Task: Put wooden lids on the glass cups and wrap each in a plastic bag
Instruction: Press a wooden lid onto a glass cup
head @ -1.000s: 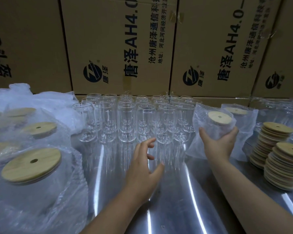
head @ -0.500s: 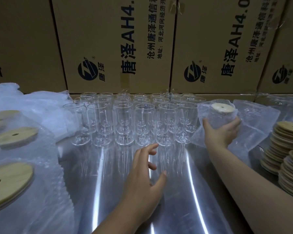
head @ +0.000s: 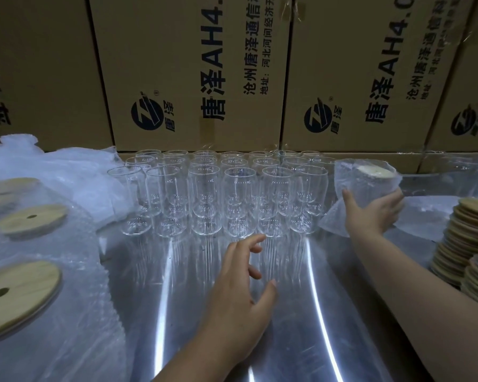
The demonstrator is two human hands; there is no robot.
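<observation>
Right hand (head: 373,213) grips wooden-lidded, plastic-bagged clear glass cup (head: 362,186), presumably to set it aside. Left hand (head: 238,296) is empty, fingers wide, poised before the bare clear glass cups (head: 204,199), probably for the next one.

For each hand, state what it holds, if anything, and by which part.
The right hand grips the bagged cup round its lower half. The left hand holds nothing.

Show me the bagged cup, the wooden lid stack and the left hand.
bagged cup (head: 353,180): head view, plastic-covered side.
wooden lid stack (head: 475,205): head view, top lid.
left hand (head: 238,299): head view, back of hand.
</observation>
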